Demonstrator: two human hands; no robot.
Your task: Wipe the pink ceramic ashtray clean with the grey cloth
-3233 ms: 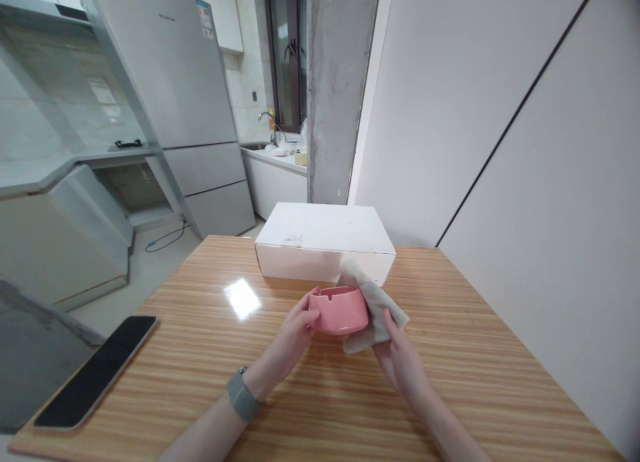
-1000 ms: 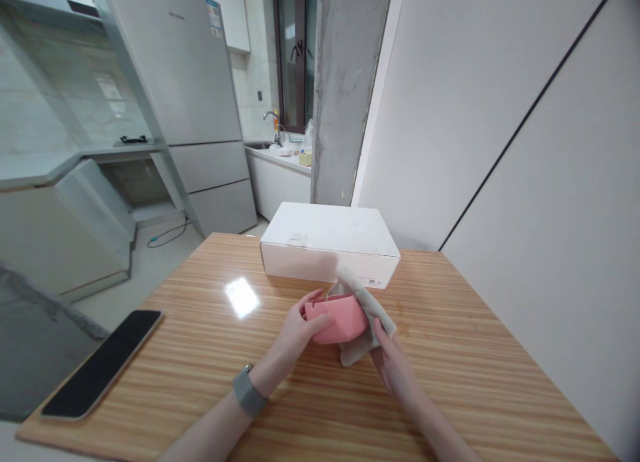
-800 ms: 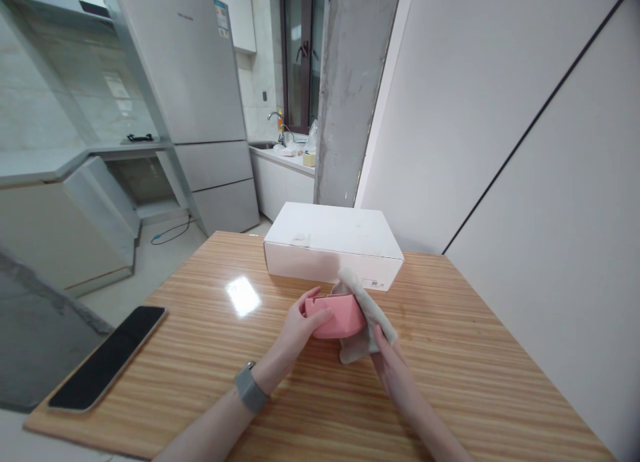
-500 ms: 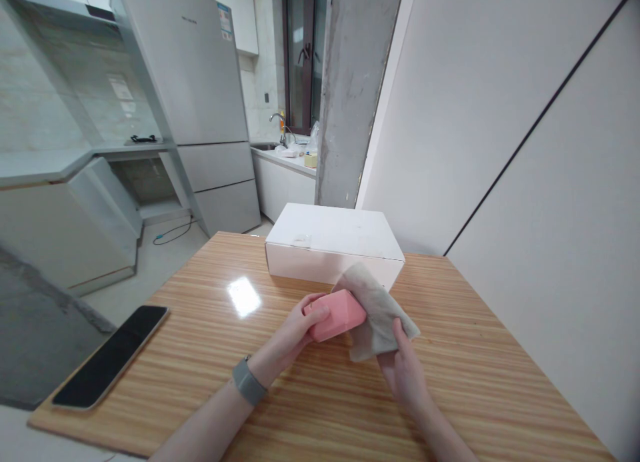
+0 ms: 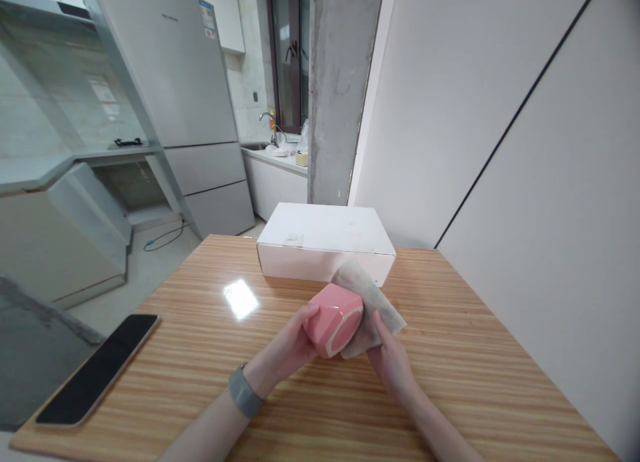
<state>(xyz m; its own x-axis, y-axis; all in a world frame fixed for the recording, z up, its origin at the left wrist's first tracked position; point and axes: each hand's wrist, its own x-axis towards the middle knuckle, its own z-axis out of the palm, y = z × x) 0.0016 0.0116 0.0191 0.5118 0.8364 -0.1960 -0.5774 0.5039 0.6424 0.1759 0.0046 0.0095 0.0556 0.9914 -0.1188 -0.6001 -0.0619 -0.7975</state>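
Note:
My left hand [image 5: 293,342] grips a pink, faceted ceramic bowl [image 5: 325,315] by its rim side, thumb on the outer wall. The bowl is tipped so its base, with a pale unglazed ring, faces right and toward me; its inside is hidden. In my right hand [image 5: 393,355] is a thin grey cloth [image 5: 367,295], pinched between thumb and fingers. The cloth hangs just behind and to the right of the bowl; whether they touch I cannot tell. Both hands are above the wooden table [image 5: 200,395].
A white cardboard box [image 5: 325,225] lies on the table just beyond my hands. A dark-screened phone [image 5: 100,372] rests near the left edge. Farther off are a grey refrigerator [image 5: 175,69], a sink counter [image 5: 275,172] and a white wall [image 5: 475,102] on the right.
The bowl has turned in my left hand, so its ringed base now shows. My right hand and the cloth have shifted slightly left. The whole view has swung a little.

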